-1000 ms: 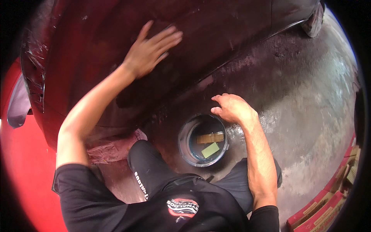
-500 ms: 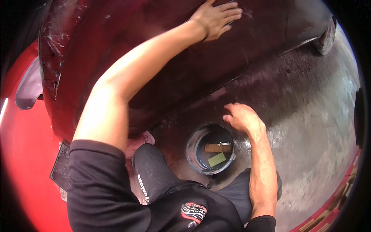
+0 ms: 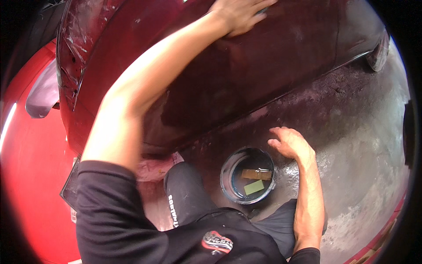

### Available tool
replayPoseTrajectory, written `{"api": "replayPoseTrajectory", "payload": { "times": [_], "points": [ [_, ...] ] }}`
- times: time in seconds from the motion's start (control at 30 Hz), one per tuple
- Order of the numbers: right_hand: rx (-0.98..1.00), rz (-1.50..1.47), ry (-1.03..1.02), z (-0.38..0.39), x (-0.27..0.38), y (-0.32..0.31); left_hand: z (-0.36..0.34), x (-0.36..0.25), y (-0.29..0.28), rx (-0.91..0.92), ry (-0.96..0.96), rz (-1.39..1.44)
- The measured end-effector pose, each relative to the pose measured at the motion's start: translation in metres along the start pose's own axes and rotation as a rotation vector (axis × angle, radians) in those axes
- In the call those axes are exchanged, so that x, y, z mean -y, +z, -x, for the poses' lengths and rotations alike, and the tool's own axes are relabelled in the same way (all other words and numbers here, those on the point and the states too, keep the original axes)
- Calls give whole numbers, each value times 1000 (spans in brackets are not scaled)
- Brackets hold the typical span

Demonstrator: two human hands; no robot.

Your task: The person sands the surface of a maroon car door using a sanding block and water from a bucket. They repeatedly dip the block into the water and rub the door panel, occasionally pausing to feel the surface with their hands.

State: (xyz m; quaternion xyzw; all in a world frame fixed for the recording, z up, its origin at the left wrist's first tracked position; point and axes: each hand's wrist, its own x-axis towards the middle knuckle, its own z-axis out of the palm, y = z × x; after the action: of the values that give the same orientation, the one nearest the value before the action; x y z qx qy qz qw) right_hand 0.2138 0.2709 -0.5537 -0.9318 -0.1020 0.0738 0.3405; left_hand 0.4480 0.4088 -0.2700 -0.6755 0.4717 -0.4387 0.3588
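Note:
My left hand (image 3: 241, 16) lies stretched across the dark red car body panel (image 3: 272, 57), partly cut off by the top of the picture. A thin dark bluish-green edge (image 3: 262, 11) shows under its fingers; most of that piece is hidden, so I cannot tell its kind. My right hand (image 3: 290, 143) hangs in the air beside the bucket (image 3: 225, 181), its fingers loosely bent and apart, holding nothing. Inside the round bucket, which seems to hold dark water, are a brown block (image 3: 253, 174) and a light green block (image 3: 254, 187).
Beyond the panel's lower edge, a wheel (image 3: 378, 55) stands at the far right. The grey floor (image 3: 351, 132) looks wet and stained. At the left are a bright red car surface (image 3: 35, 176) and a dark flat-sided object (image 3: 70, 189). Pinkish sheeting (image 3: 151, 169) lies near my knee.
My left hand has slid a little up and left across the panel, blurred by motion. The view has shifted, so the bucket and my right hand appear lower and farther right.

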Motion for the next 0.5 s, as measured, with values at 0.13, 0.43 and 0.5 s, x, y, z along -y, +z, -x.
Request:
{"api": "replayPoseTrajectory", "payload": {
  "times": [0.13,0.43,0.5],
  "points": [
    [26,81,61,-2,4,8,-31,-2,7,12,-25,77],
    [45,83,62,-1,-29,-3,276,37,-110,473,-186,41],
    [4,95,62,-1,-28,-5,239,29,-91,502,-162,42]
  ]
}}
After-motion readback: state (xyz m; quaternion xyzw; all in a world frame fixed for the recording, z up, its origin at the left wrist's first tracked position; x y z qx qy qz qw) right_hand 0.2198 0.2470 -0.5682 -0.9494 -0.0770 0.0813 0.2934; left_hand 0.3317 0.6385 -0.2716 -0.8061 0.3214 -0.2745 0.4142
